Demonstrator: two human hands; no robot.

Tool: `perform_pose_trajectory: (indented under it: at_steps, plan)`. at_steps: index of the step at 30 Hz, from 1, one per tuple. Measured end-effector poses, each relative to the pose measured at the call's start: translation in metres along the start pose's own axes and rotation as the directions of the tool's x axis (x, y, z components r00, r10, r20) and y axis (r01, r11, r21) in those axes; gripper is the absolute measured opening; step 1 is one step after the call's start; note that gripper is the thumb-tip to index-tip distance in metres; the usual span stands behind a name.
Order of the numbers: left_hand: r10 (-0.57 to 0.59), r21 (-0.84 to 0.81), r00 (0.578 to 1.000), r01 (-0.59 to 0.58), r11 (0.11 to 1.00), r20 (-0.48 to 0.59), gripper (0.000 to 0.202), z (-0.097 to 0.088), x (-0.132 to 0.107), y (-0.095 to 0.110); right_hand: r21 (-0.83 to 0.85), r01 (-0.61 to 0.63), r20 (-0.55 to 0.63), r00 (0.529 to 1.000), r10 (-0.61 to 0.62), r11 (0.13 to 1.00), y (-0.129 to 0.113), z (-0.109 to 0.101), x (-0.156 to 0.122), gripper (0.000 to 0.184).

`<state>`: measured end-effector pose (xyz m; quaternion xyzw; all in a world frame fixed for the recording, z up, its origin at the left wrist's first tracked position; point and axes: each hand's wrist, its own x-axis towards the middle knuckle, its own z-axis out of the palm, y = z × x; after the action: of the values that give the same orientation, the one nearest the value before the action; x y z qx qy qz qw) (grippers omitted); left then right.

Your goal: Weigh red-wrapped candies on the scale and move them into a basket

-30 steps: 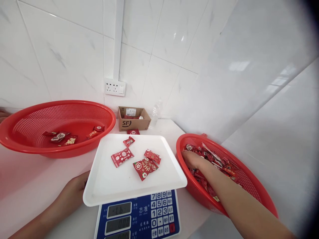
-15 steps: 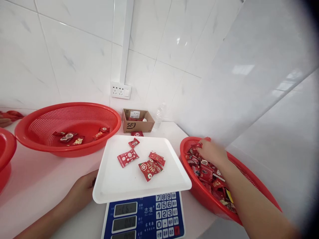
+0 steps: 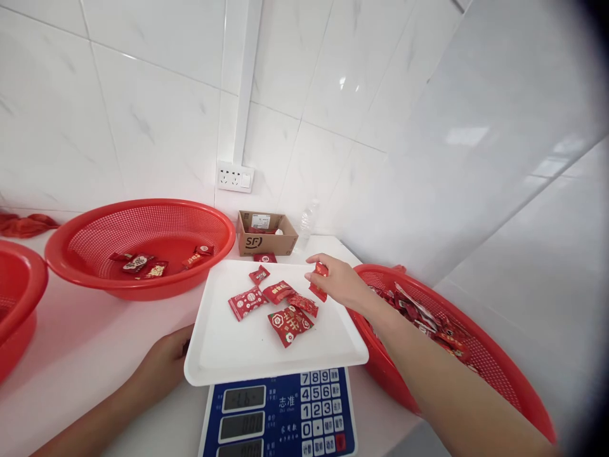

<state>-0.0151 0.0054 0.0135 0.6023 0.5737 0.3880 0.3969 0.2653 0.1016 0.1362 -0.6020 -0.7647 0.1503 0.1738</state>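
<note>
Left to right, as seen by an onlooker in the room. At the far left, a red plastic basket is cut off by the view's edge; beside it stands a wide, red, perforated plastic basket holding a few red wrapped packets. The left hand is at the left edge of a shallow, white, rectangular plastic tray; its fingers are hidden there, so I cannot tell how far they are open or whether they grip. The tray lies above a blue-and-white electronic scale with a keypad, and 5 red wrapped packets lie loose on it. Behind it stand an open brown cardboard box and a clear plastic bottle.

Key relation: a small, red, oblong foil packet is over the tray's right part, right of the 5 loose pieces. Its long axis runs nearly up and down in the view, slightly tilted, across the line of the reaching fingers. The right hand is far the nearer: thumb and forefinger, nearly closed, pinch the packet between them. Whether its lower end touches the tray cannot be told. Beyond the right forearm, a red oval plastic basket holds many more packets.
</note>
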Motion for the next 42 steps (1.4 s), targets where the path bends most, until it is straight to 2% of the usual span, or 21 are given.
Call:
perform_pose_trajectory:
  at_steps: [4,8,11,13,15,21,24,26,28,31,33,36,39,41,42]
  plan:
    - [-0.013,0.020,0.999,0.012,1.000,0.039,0.039,-0.001,0.001,-0.002,-0.072,0.021,-0.011,1.000,-0.022,0.997,0.005,0.011,0.006,0.035]
    - [-0.019,-0.020,0.999,0.019,1.000,-0.038,0.037,0.001,0.001,-0.002,-0.062,0.186,0.087,0.980,-0.180,0.981,0.001,0.021,0.001,0.046]
    - [-0.040,-0.033,0.999,0.040,0.999,0.006,0.038,0.002,0.001,-0.003,-0.045,0.334,0.238,0.919,-0.315,0.941,-0.005,0.031,-0.004,0.066]
    - [-0.049,-0.042,0.998,0.050,0.998,0.030,0.038,0.002,0.002,-0.003,-0.042,0.397,0.354,0.864,-0.358,0.917,-0.008,0.038,-0.005,0.075]
    - [-0.050,-0.050,0.999,0.050,0.997,0.011,0.038,0.002,0.002,-0.002,-0.054,0.431,0.421,0.828,-0.371,0.901,-0.009,0.044,-0.006,0.077]
    - [-0.066,-0.091,0.997,0.062,0.994,-0.044,0.035,0.007,0.000,0.004,-0.093,0.467,0.474,0.797,-0.373,0.880,-0.011,0.047,-0.005,0.072]
    - [-0.092,-0.116,0.992,0.082,0.990,-0.085,0.035,0.011,0.000,0.003,-0.090,0.454,0.499,0.791,-0.355,0.886,-0.018,0.042,-0.003,0.076]
    - [-0.083,-0.099,0.992,0.074,0.992,-0.095,0.035,0.011,0.001,0.001,-0.072,0.478,0.485,0.784,-0.388,0.876,-0.026,0.042,-0.003,0.077]
    - [-0.069,-0.080,0.993,0.062,0.995,-0.092,0.035,0.011,0.001,-0.002,-0.041,0.544,0.465,0.753,-0.466,0.838,-0.035,0.045,-0.005,0.076]
    - [-0.071,-0.067,0.996,0.067,0.995,-0.056,0.036,0.008,0.002,-0.003,0.010,0.652,0.469,0.666,-0.580,0.758,-0.043,0.055,-0.011,0.073]
    - [-0.060,-0.047,0.998,0.059,0.997,-0.036,0.036,0.006,0.002,-0.003,0.043,0.680,0.466,0.635,-0.616,0.732,-0.043,0.059,-0.015,0.071]
    - [-0.040,-0.013,0.999,0.041,0.999,0.004,0.035,0.003,0.002,-0.002,0.075,0.661,0.428,0.655,-0.623,0.746,-0.036,0.060,-0.019,0.062]
    - [-0.035,-0.012,0.999,0.035,0.999,-0.015,0.035,0.004,0.002,-0.001,0.084,0.642,0.345,0.699,-0.627,0.762,-0.024,0.050,-0.017,0.050]
    - [-0.024,-0.017,0.998,0.024,1.000,-0.055,0.034,0.006,0.001,-0.001,0.066,0.596,0.216,0.775,-0.595,0.800,-0.012,0.037,-0.014,0.043]
    - [-0.018,0.012,0.996,0.019,1.000,-0.083,0.033,0.008,0.001,0.000,0.037,0.537,0.129,0.834,-0.537,0.843,-0.003,0.029,-0.012,0.039]
